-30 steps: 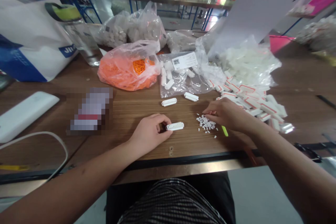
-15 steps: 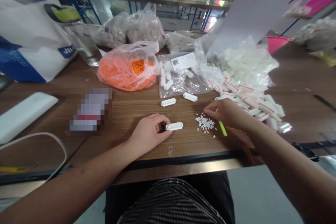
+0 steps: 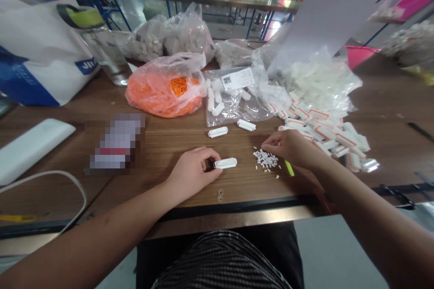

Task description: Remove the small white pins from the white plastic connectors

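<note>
My left hand (image 3: 193, 175) rests on the wooden table (image 3: 176, 189), its fingertips shut on the end of a white plastic connector housing (image 3: 225, 163). My right hand (image 3: 289, 148) is pinched at the edge of a small pile of tiny white plastic pieces (image 3: 265, 159). Whether its fingertips hold a piece is too small to tell. Below that palm, a lime-green stick-like handle (image 3: 289, 168) lies partly hidden by the hand.
Two more white housings (image 3: 217, 132) lie near a clear labelled bag of white parts (image 3: 230, 99). An orange-filled plastic bag (image 3: 162, 92) stands to its left. Red-striped white packets (image 3: 322, 133) spread right. A glass bottle (image 3: 105, 56), white slab (image 3: 30, 149) and cable (image 3: 50, 189) lie left.
My right hand has shifted slightly left and closer to the small white pile, showing more of the lime-green handle. My left hand and the housing have stayed in place.
</note>
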A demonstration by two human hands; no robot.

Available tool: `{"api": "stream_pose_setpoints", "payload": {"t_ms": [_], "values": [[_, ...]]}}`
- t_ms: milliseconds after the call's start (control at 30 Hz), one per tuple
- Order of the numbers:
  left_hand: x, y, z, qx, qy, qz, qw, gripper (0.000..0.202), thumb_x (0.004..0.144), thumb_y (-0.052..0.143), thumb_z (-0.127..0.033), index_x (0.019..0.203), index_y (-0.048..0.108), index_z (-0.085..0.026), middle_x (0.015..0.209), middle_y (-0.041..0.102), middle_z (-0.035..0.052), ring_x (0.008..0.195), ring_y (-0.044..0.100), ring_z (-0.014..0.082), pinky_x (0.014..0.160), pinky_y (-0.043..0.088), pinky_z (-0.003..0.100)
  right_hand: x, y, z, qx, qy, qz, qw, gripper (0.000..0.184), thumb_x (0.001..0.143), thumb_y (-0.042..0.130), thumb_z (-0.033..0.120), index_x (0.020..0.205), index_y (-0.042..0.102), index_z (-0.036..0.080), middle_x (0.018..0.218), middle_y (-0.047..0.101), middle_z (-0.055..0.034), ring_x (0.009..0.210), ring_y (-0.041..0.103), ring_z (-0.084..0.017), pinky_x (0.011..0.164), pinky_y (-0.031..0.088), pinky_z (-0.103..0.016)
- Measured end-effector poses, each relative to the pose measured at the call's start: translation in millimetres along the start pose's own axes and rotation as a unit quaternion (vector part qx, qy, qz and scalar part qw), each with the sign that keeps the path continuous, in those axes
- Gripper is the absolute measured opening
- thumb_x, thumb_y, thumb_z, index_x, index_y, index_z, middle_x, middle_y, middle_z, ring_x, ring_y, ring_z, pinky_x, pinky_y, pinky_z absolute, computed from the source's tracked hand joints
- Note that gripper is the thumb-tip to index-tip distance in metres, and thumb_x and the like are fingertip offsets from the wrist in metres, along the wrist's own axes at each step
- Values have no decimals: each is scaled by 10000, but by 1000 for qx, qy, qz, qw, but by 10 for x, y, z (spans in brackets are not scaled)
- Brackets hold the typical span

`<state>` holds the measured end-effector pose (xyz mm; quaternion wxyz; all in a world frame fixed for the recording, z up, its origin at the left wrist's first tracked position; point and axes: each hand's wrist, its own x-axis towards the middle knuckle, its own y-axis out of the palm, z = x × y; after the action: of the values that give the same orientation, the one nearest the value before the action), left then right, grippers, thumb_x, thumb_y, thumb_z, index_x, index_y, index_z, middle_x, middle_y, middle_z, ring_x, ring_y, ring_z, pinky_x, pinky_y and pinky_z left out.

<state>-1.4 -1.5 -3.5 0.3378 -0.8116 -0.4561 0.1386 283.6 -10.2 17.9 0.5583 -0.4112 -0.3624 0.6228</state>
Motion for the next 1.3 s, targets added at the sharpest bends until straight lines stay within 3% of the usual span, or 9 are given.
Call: {"api": "stream_pose_setpoints", "payload": {"t_ms": [267, 433, 533, 600, 767, 1000, 1300], "values": [[-5, 8, 20, 2, 1, -1, 1000, 92, 748, 686, -214, 838, 667, -205, 663, 540, -47, 547, 461, 98, 579, 372, 240, 24, 14, 26, -13, 21, 10, 1000, 121, 705, 625, 228, 635, 717, 193, 582, 700, 0, 556, 633, -152, 522, 421, -241], [-11, 9, 20, -1, 2, -3, 1000, 92, 742, 691, -209, 831, 666, -206, 666, 529, -47, 547, 460, 96, 572, 367, 237, 20, 49, 21, 139, 31, -16, 990, 189, 733, 646, 359, 666, 685, 186, 581, 677, -11, 523, 588, -140, 482, 420, -240], [-12, 3, 14, -3, 3, -2, 1000, 93, 739, 694, -203, 827, 666, -205, 662, 524, -48, 550, 462, 97, 579, 371, 238, -77, 86, 238, 233, -20, -20, 972, 233, 774, 638, 410, 720, 671, 186, 655, 682, -18, 572, 585, -134, 533, 440, -248], [-13, 2, 10, -6, 0, -1, 1000, 92, 739, 694, -201, 827, 667, -204, 659, 524, -49, 550, 462, 97, 581, 374, 239, -146, 133, 438, 248, -80, 1, 966, 201, 812, 617, 363, 728, 669, 188, 717, 689, -19, 638, 592, -132, 595, 451, -250], [-19, 13, 3, -13, -2, -5, 1000, 94, 745, 685, -196, 837, 669, -205, 663, 528, -49, 550, 462, 96, 578, 377, 234, -180, 276, 739, 192, -157, 26, 968, 139, 837, 598, 242, 726, 654, 179, 639, 616, 14, 578, 520, -105, 582, 401, -243], [-22, 1, -10, -15, -7, 3, 1000, 91, 756, 681, -210, 846, 667, -207, 677, 544, -44, 567, 476, 105, 593, 382, 244, -111, 337, 739, 141, -179, 3, 974, 140, 841, 590, 209, 718, 652, 184, 654, 626, 10, 593, 528, -112, 637, 394, -273], [-19, 10, -12, -19, -17, 5, 1000, 104, 747, 686, -208, 850, 670, -203, 684, 537, -45, 569, 470, 102, 597, 377, 245, -145, 304, 808, 28, -261, -32, 965, 133, 868, 573, 200, 784, 671, 166, 723, 650, -23, 698, 568, -154, 752, 349, -332]]}}
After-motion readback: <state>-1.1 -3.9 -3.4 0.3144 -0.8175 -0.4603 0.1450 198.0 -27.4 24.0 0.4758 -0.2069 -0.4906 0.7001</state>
